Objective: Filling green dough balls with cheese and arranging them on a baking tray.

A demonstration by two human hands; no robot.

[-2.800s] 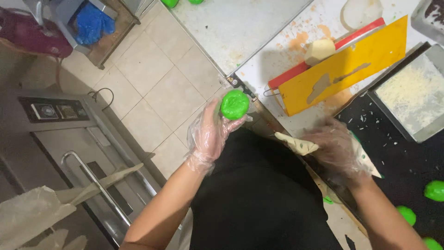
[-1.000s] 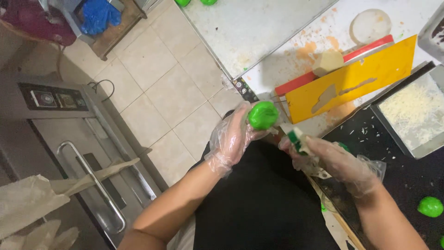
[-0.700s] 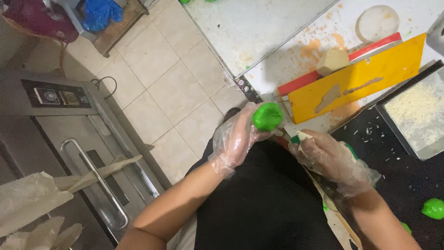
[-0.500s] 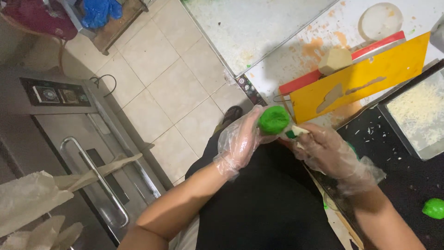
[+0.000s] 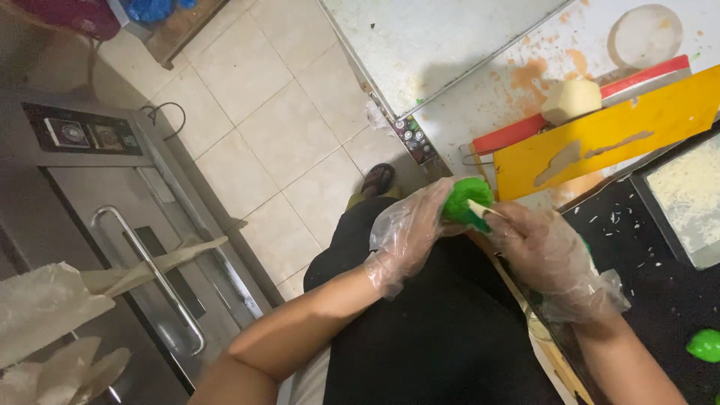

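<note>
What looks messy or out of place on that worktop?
Orange smears stain the white worktop above the yellow board, and pale shreds lie scattered on the dark tray. One green ball sits alone there.

Stained white counter (image 5: 480, 45), yellow board (image 5: 600, 139), red board (image 5: 517, 135), pale block (image 5: 571, 100), dark tray (image 5: 660, 277)

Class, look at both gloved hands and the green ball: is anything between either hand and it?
Nothing visible apart from the thin clear gloves. The left hand cups the green ball, and the right hand presses a pale stick against it.
</note>
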